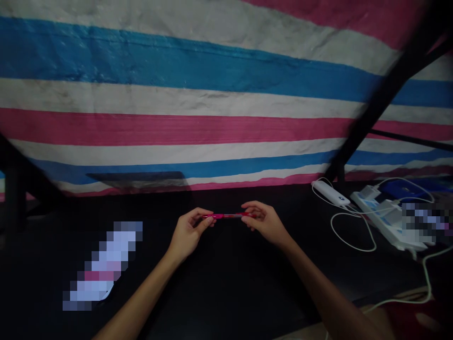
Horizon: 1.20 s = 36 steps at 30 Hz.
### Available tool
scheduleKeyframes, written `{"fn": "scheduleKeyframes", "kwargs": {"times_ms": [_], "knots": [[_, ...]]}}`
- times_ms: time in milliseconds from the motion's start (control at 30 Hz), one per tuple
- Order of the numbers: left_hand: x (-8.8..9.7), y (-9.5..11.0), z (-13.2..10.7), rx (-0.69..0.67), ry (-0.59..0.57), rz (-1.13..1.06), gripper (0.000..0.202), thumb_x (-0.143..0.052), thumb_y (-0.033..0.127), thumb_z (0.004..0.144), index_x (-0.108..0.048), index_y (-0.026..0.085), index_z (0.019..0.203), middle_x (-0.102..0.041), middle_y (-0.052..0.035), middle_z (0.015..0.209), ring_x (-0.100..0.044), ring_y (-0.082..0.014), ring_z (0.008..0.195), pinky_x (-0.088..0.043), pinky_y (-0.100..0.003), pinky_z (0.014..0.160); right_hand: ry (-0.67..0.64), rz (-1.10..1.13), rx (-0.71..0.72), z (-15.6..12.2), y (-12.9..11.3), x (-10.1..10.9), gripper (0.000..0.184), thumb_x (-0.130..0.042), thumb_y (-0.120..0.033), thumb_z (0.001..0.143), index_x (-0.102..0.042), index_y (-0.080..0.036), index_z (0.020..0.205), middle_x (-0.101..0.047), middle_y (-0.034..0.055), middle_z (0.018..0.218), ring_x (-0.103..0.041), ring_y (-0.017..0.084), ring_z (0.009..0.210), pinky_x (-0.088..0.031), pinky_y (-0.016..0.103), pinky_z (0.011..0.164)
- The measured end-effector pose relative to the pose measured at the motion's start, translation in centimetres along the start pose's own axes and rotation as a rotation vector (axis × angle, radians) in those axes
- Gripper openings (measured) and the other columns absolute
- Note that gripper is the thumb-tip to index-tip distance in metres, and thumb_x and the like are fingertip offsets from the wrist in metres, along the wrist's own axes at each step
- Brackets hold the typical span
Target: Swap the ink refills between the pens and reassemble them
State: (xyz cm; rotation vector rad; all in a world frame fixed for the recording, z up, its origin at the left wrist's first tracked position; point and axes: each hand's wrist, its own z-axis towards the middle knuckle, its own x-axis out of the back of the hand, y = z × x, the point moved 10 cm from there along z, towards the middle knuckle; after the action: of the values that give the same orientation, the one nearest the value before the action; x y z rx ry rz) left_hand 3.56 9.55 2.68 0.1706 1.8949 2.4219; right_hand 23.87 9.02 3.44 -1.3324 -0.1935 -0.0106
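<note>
- Left hand (189,231) is pinching one red end of a slim pen (231,216) between thumb and fingers.
- Right hand (267,224) is closing its thumb and fingertips around the other red end, leaving the clear middle showing.
- Level between both hands, the pen is apparently hanging just above the black tabletop (226,283); contact below is staying unclear.
- Judging progress, the handling is seemingly under way: both grips are bearing on the pen, while setting it down is remaining undone. Whether its parts are fully joined, I am not telling for sure.
- Open room is lying between the forearms and just beyond the hands.
- Leftward, a pixelated item (102,264) is resting apart from the left forearm.
- Rightward, a power strip (380,222), white device (331,193) and looping cable (429,278) are crowding that side.
- Behind, a striped sheet (212,130) is bounding the far edge.
</note>
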Motion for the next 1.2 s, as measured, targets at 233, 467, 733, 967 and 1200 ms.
{"fn": "scheduleKeyframes", "kwargs": {"times_ms": [233, 467, 733, 967, 1200], "knots": [[0.4, 0.9, -0.2, -0.091, 0.012, 0.183, 0.013, -0.066, 0.027, 0.076, -0.066, 0.018, 0.086, -0.068, -0.0038, 0.078, -0.063, -0.0172, 0.074, -0.047, -0.027, 0.068, -0.105, 0.145, -0.144, -0.3, 1.1, -0.9, 0.017, -0.07, -0.032, 0.072, -0.067, -0.015, 0.073, -0.058, -0.0003, 0.057, -0.05, 0.01, 0.047, -0.039, 0.021, 0.044], [-0.7, 3.3, -1.2, -0.257, -0.004, 0.362, 0.009, -0.061, 0.025, 0.08, -0.066, 0.018, 0.084, -0.068, -0.0042, 0.085, -0.063, -0.0174, 0.076, -0.045, -0.026, 0.066, -0.237, 0.405, -0.401, -1.1, 3.2, -1.9, 0.022, -0.072, -0.028, 0.069, -0.06, -0.013, 0.06, -0.049, -0.0025, 0.047, -0.038, 0.006, 0.039, -0.022, 0.018, 0.037], [-1.4, 1.2, -0.3, -0.053, -0.16, 0.171, 0.023, -0.048, 0.034, 0.088, -0.062, 0.016, 0.085, -0.064, -0.0032, 0.078, -0.058, -0.0152, 0.074, -0.043, -0.027, 0.071, -0.007, 0.281, -0.044, 0.2, 0.6, 0.6, 0.018, -0.073, -0.027, 0.071, -0.071, -0.017, 0.085, -0.06, 0.0007, 0.063, -0.052, 0.01, 0.054, -0.04, 0.022, 0.05], [-2.9, -1.1, -0.7, 0.136, -0.338, 0.064, 0.034, -0.045, 0.04, 0.089, -0.061, 0.013, 0.076, -0.052, 0.0013, 0.058, -0.046, -0.0112, 0.056, -0.033, -0.023, 0.056, 0.01, 0.266, 0.031, 0.1, -0.4, 0.7, 0.019, -0.073, -0.027, 0.072, -0.072, -0.019, 0.089, -0.065, 0.0023, 0.066, -0.056, 0.012, 0.056, -0.045, 0.026, 0.054], [-1.9, -0.8, -0.4, 0.037, -0.238, 0.377, 0.031, -0.046, 0.037, 0.087, -0.058, 0.015, 0.068, -0.05, 0.0029, 0.057, -0.04, -0.0102, 0.052, -0.027, -0.022, 0.05, 0.03, 0.239, 0.033, 0.1, -0.1, 0.7, 0.019, -0.072, -0.028, 0.073, -0.071, -0.017, 0.088, -0.065, 0.0033, 0.067, -0.057, 0.013, 0.057, -0.046, 0.026, 0.055]]}}
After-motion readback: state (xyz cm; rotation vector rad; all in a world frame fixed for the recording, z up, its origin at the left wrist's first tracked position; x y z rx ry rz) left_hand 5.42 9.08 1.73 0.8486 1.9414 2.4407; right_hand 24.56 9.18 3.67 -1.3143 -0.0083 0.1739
